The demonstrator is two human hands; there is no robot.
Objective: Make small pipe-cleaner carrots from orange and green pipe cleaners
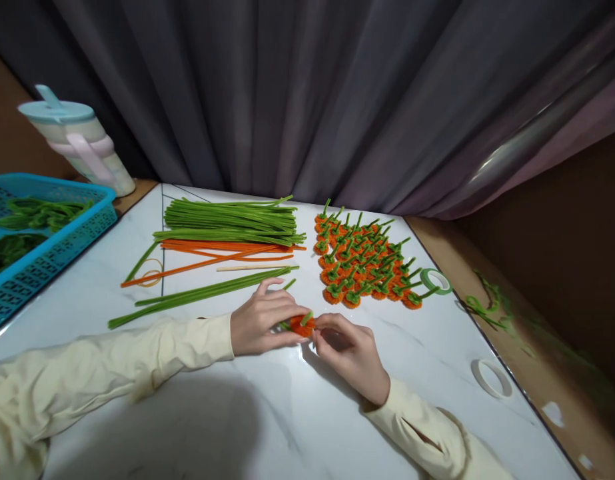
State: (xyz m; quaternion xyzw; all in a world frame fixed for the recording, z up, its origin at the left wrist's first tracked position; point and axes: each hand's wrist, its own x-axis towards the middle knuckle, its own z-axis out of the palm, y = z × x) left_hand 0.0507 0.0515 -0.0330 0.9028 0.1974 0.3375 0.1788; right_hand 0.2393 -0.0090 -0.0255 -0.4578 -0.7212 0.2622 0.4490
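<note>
Between the fingers of my left hand (267, 319) is a small orange pipe-cleaner pumpkin (301, 327) with a green stem piece sticking up. My right hand (351, 352) pinches at the pumpkin's right side, thumb and forefinger closed on its edge. Just beyond my left hand lie a few green pipe cleaners (197, 295) and a thin wooden stick (252, 268). Farther back rests a thick bundle of green pipe cleaners (230, 222), with orange pipe cleaners (222, 248) in front of it. Finished-looking pumpkins (362, 260) with green stems stand in rows to the right.
A blue basket (52, 247) holding green leaf shapes stands at the left, with a lidded tumbler (82, 143) behind it. Green tape (436, 281) and a white tape roll (491, 379) lie near the table's right edge. Green scraps (487, 300) lie past that edge. A dark curtain (287, 93) hangs behind.
</note>
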